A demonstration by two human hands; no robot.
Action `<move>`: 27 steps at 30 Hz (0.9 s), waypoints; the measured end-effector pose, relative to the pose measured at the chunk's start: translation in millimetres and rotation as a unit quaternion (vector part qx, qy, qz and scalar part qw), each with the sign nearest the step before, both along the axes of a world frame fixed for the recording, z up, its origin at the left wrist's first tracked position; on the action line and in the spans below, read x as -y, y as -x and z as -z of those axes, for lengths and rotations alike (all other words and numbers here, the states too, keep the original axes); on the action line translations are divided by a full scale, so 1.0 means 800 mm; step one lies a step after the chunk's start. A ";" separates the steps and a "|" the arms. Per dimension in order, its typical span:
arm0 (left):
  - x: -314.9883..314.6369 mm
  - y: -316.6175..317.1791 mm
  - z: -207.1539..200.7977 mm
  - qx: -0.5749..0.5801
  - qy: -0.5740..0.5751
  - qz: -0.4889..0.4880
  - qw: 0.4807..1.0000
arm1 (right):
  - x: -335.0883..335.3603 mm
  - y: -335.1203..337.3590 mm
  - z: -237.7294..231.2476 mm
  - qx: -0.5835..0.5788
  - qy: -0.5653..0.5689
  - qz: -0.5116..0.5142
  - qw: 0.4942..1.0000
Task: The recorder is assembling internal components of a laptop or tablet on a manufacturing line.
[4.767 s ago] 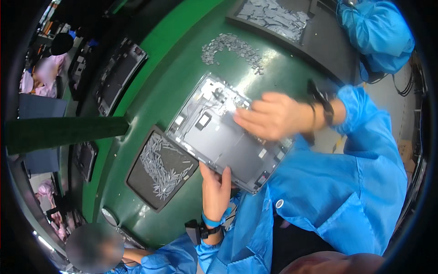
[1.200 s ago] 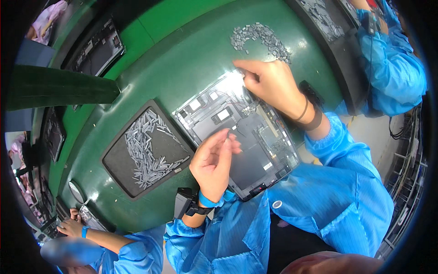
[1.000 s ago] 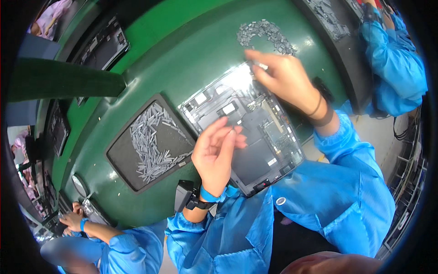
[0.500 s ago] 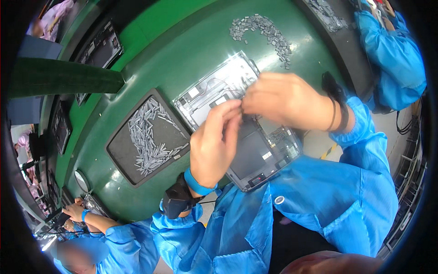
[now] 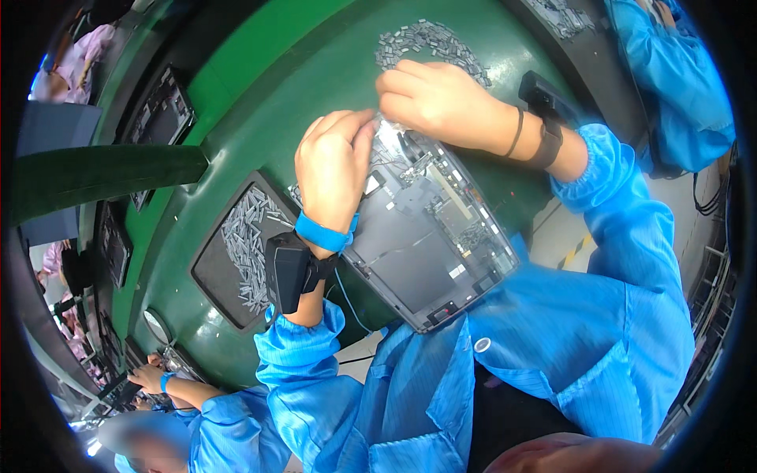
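Note:
An opened laptop chassis (image 5: 410,260) lies slanted in front of me, its near edge against my blue smock, with circuit boards and cables exposed. My left hand (image 5: 333,162) is over its far left part, thumb and fingers pinched together. Close by, at the far edge, my right hand (image 5: 438,98) has its fingers curled together. What either hand holds, if anything, is too small or hidden to make out. Left of the chassis sits a dark tray (image 5: 211,264) with many thin grey strips (image 5: 246,236), partly behind my left wrist.
A heap of small grey pieces (image 5: 430,39) lies on the green table (image 5: 315,67) beyond my right hand. A green post (image 5: 110,169) rises at left. More opened chassis (image 5: 162,106) stand on the far line. Co-workers in blue sit at right (image 5: 670,87) and lower left (image 5: 233,426).
Both hands have moved away from me, up to the chassis's far edge, and slightly apart. The chassis's middle is uncovered now, and my left wrist covers part of the tray.

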State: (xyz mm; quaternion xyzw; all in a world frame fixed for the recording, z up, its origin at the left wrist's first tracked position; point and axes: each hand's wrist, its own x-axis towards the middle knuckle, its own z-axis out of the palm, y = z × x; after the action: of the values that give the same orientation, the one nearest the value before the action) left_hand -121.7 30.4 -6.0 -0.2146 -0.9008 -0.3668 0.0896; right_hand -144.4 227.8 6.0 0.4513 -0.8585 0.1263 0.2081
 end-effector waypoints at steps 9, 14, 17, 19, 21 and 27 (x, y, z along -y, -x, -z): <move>0.003 0.002 0.006 -0.039 0.003 0.039 0.998 | -0.008 0.022 0.005 0.115 0.033 -0.041 0.992; -0.002 -0.003 0.004 -0.126 0.131 0.032 0.983 | -0.002 0.019 -0.014 0.093 -0.053 -0.049 0.993; -0.001 -0.001 0.004 -0.135 0.126 0.047 0.982 | -0.001 0.019 -0.013 0.080 -0.056 -0.059 0.993; -0.002 -0.003 0.004 -0.136 0.125 0.044 0.982 | 0.001 0.017 -0.014 0.072 -0.066 -0.058 0.994; -0.005 -0.003 0.004 -0.138 0.124 0.045 0.982 | 0.001 0.017 -0.014 0.064 -0.075 -0.053 0.994; 0.007 -0.012 -0.003 -0.101 0.155 0.023 0.982 | 0.012 0.029 -0.018 0.107 -0.097 -0.093 0.985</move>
State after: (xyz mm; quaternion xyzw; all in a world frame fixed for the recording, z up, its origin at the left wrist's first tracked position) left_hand -111.8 24.7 -3.8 -0.2821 -0.9280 -0.2007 0.1373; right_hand -167.6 218.6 20.6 0.5315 -0.8381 0.1086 0.0577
